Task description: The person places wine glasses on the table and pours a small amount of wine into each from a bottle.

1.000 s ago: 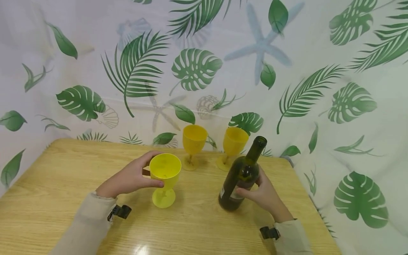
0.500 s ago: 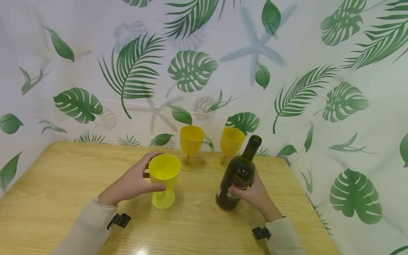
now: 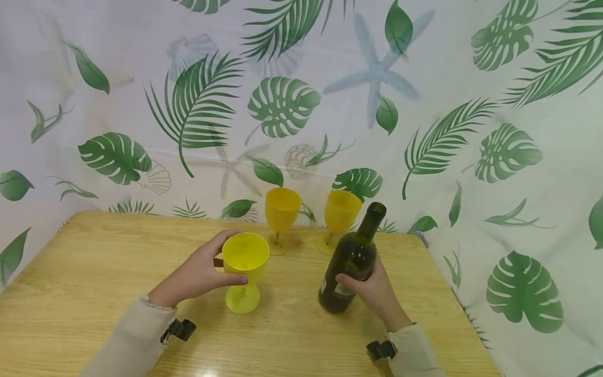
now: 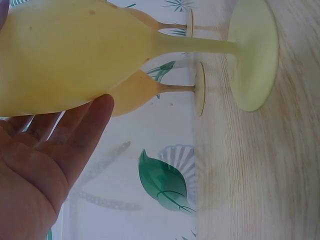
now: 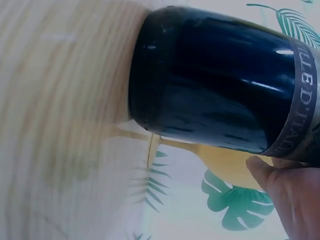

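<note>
- The left hand (image 3: 198, 273) is wrapped around the bowl of the near yellow plastic goblet (image 3: 244, 271), with the thumb at the front of the bowl and the fingers behind it; in the left wrist view the fingers (image 4: 80, 135) are seen lying against the bowl's side.
- This goblet is judged to stand with its foot flat on the wooden table (image 3: 94, 272), near the middle of the tabletop; its bowl appears empty, though the view down into it is too shallow to be sure.
- The right hand (image 3: 374, 290) is closed around the lower body of the dark green wine bottle (image 3: 350, 262), just beside the label; the bottle's base rests on the table, the neck leans away from the person, and the mouth shows no stopper.
- The step in hand is judged to be the readying of a pour: goblet steadied, bottle gripped but not yet lifted.
- The next move is judged to call for the bottle to be raised and tipped left until its mouth is over the held goblet, with the goblet kept steady.
- Farther back, two more yellow goblets (image 3: 281, 219) (image 3: 340, 217) stand side by side at the table's far edge, untouched.
- Behind them hangs a white leaf-printed curtain (image 3: 471, 157).
</note>
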The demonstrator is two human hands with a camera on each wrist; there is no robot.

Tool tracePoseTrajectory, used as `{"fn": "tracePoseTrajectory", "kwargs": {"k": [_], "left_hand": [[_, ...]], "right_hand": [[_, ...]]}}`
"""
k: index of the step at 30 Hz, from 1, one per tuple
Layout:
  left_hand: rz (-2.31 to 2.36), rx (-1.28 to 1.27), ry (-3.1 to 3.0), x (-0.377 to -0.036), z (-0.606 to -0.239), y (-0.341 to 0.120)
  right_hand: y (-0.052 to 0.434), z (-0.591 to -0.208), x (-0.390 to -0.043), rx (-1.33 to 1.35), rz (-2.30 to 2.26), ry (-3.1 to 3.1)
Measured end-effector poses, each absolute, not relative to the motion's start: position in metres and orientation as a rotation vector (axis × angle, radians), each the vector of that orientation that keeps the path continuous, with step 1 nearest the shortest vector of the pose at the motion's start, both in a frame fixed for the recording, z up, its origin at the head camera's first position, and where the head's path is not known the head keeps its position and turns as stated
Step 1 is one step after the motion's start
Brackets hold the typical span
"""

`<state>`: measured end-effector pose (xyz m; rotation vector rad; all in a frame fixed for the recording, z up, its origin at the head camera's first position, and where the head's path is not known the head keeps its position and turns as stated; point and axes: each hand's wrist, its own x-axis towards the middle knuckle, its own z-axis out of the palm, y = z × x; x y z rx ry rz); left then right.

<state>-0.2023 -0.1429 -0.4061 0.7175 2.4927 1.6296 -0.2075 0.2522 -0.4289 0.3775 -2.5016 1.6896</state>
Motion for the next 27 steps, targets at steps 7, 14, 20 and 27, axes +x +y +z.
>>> {"fn": "tracePoseTrajectory", "kwargs": {"k": [7, 14, 20, 27], "left_hand": [[1.646, 0.725, 2.472, -0.2029, -0.4077, -0.1415], [1.661, 0.733, 2.451, -0.2035, -0.4097, -0.1421], [1.649, 0.746, 2.459, -0.2034, -0.4092, -0.1422], [1.66, 0.764, 2.442, -0.2023, -0.4082, -0.1426]], "right_hand": [[0.2507, -0.43, -0.2073, 0.375, 1.716, -2.476], [0.2488, -0.4335, -0.209, 0.426, 1.704, -2.457], [0.2467, -0.4355, -0.2079, 0.44, 1.715, -2.417], [0.2426, -0.434, -0.2055, 0.401, 1.709, -2.402]]}}
